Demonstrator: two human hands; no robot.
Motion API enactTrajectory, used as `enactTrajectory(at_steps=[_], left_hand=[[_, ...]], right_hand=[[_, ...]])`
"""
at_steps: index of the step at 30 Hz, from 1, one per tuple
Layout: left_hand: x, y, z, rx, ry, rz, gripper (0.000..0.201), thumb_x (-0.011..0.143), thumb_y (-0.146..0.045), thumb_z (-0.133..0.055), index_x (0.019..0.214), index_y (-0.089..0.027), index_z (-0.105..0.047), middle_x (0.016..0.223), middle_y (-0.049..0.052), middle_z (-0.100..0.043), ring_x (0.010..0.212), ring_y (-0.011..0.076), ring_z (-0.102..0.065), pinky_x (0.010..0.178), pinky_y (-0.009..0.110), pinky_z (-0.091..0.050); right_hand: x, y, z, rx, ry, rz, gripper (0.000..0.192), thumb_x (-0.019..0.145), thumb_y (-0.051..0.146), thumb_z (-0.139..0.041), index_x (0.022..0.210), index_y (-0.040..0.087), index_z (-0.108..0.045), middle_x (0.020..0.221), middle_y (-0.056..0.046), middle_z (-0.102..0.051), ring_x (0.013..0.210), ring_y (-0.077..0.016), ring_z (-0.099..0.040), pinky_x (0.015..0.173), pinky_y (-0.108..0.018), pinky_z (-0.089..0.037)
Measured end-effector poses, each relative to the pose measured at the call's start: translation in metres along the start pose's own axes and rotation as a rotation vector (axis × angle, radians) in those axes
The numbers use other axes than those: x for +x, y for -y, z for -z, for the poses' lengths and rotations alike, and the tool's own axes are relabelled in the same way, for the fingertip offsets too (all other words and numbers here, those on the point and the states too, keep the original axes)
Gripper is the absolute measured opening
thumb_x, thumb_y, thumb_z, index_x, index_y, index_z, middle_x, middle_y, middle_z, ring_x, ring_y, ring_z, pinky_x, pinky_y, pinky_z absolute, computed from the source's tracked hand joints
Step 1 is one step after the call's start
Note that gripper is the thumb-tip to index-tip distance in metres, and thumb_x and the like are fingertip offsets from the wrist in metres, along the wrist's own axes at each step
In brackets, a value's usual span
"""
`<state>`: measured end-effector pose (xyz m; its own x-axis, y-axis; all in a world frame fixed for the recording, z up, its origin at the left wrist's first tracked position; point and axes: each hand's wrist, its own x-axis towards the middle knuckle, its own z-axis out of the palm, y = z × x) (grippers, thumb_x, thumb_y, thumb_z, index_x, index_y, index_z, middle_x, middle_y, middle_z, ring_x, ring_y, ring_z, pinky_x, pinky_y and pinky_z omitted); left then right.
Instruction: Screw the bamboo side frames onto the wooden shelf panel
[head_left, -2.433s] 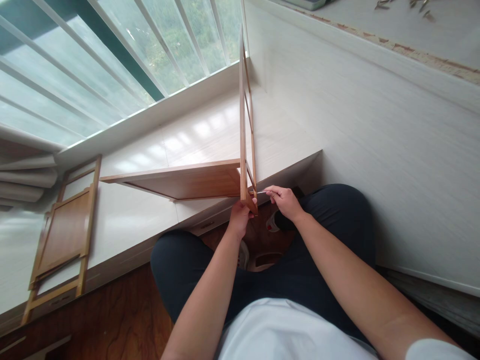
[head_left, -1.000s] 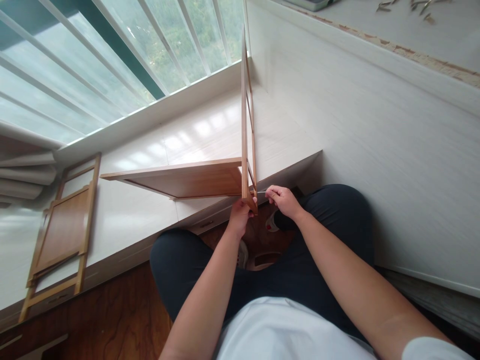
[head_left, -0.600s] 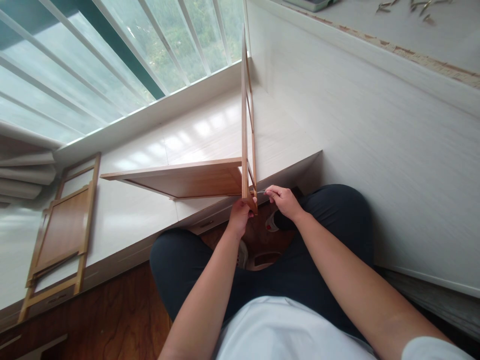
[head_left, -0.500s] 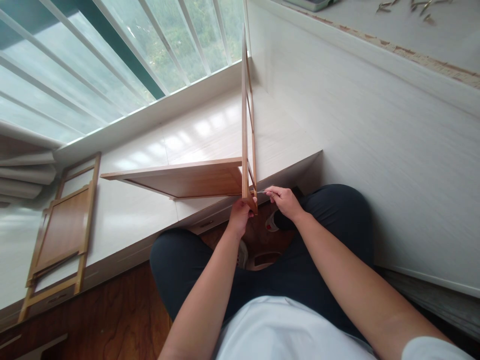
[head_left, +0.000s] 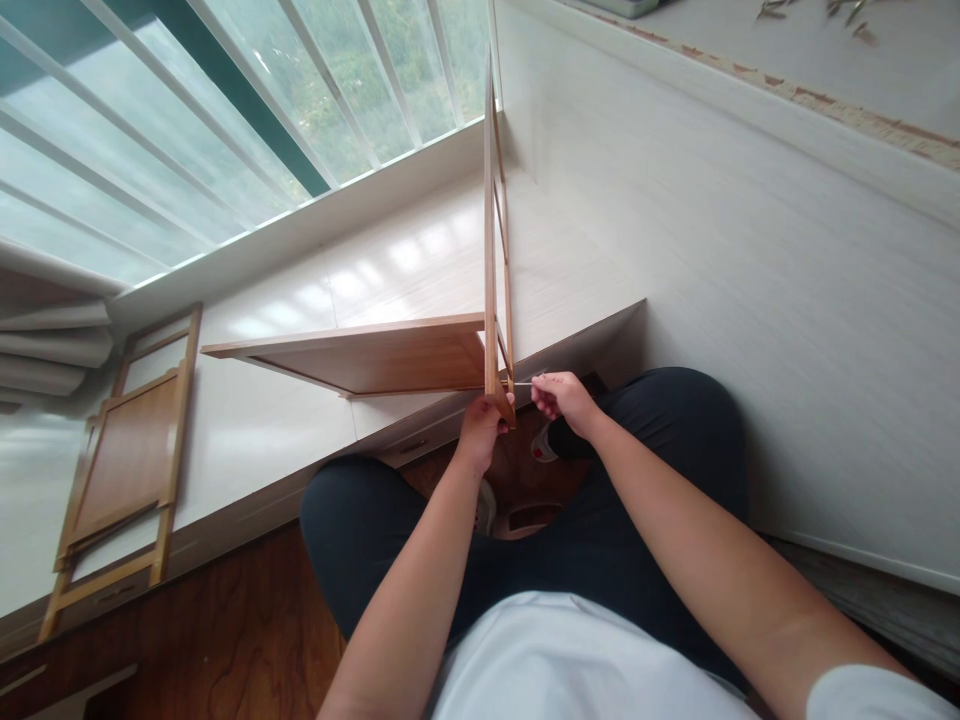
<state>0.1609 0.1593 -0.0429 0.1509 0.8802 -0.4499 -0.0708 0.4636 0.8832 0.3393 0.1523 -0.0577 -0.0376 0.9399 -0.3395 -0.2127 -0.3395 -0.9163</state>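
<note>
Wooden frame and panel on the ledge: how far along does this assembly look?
Done: one wooden panel already stands joined to the upright frame. In hand: the left hand grips the frame's lower corner while the right hand holds a thin metal tool against it. Left: more frame pieces lie flat on the white ledge, unattached.

There is a single view, from a camera worn on the person's head, tilted steeply forward and down. It looks along both forearms to the left hand (head_left: 480, 430) and right hand (head_left: 564, 398), which sit close, near mid-frame. The window (head_left: 225, 130) fills the upper left and the white wall panel (head_left: 750, 280) the right.
</note>
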Motion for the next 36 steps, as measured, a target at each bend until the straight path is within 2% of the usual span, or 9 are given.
enactTrajectory(at_steps=[5,9,36], left_hand=[[-0.0004,-0.0008,-0.001,0.009,-0.001,0.006,0.043,0.065,-0.052,-0.086,0.089,-0.021,-0.068,0.075,-0.002,-0.064,0.064,0.0116,-0.055,0.058,0.024,-0.04],[-0.0018,-0.0024,-0.0027,0.0,-0.006,0.007,0.045,0.065,-0.052,-0.086,0.09,-0.02,-0.067,0.073,-0.002,-0.062,0.063,0.0108,-0.053,0.057,0.023,-0.038],[0.0011,0.0002,-0.0017,0.003,-0.003,0.0,0.046,0.062,-0.053,-0.087,0.089,-0.02,-0.068,0.073,-0.002,-0.063,0.062,0.0105,-0.054,0.056,0.023,-0.039]], right_hand=[[0.0006,0.0015,-0.0012,0.129,0.039,-0.084,0.04,0.079,0.053,-0.068,0.061,0.019,-0.058,0.051,-0.001,-0.054,0.043,-0.0105,-0.044,0.039,-0.023,-0.03],[0.0011,0.0012,-0.0009,0.171,0.037,-0.099,0.04,0.078,0.053,-0.07,0.062,0.018,-0.059,0.051,0.0,-0.054,0.042,-0.009,-0.042,0.038,-0.022,-0.028],[-0.0019,0.0052,-0.0011,0.172,0.046,-0.086,0.04,0.078,0.051,-0.07,0.061,0.019,-0.053,0.053,0.001,-0.055,0.042,-0.0087,-0.042,0.038,-0.022,-0.027]])
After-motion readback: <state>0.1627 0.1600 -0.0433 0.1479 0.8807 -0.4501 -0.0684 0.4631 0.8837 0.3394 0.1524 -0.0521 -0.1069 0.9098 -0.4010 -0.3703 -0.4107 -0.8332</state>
